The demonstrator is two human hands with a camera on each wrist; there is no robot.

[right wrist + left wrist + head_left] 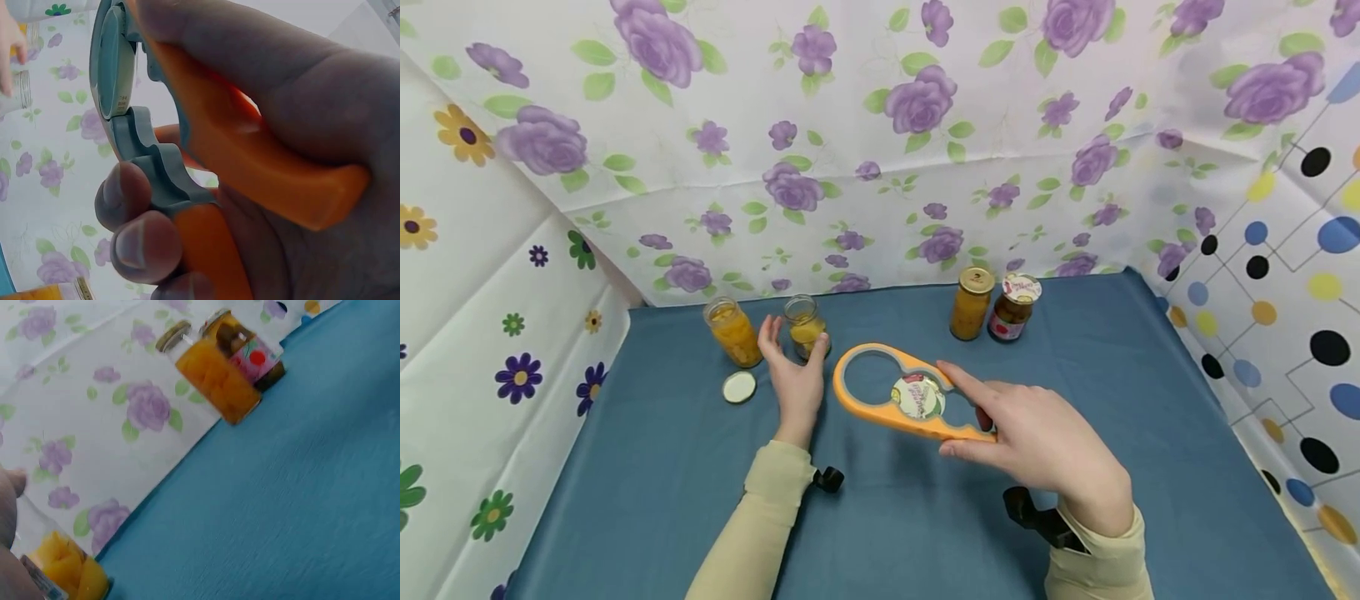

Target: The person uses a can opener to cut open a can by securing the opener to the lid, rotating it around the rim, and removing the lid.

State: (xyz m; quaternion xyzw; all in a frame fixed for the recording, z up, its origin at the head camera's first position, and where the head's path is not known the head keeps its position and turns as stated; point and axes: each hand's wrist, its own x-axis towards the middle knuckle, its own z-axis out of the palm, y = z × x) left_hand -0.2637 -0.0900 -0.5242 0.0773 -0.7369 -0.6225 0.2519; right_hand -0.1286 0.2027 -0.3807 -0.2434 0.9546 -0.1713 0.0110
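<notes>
My right hand (1037,433) grips an orange and grey jar opener (876,412), fingers and thumb curled round its handles. A patterned lid (917,396) sits in the opener's smaller ring; the right wrist view shows this lid (119,62) edge-on. My left hand (797,379) is at a lidless glass jar (807,329) of yellow fruit, its fingers spread to the left and its thumb by the right side. In the left wrist view, part of this jar (72,569) shows beside the hand. Left of it stands another lidless jar (733,333) of orange fruit.
A loose lid (739,387) lies on the blue cloth (895,525) in front of the left jars. Two lidded jars stand at the back right: one with orange contents (972,308), one dark with a pink label (1011,312). Floral curtains (850,167) rise behind.
</notes>
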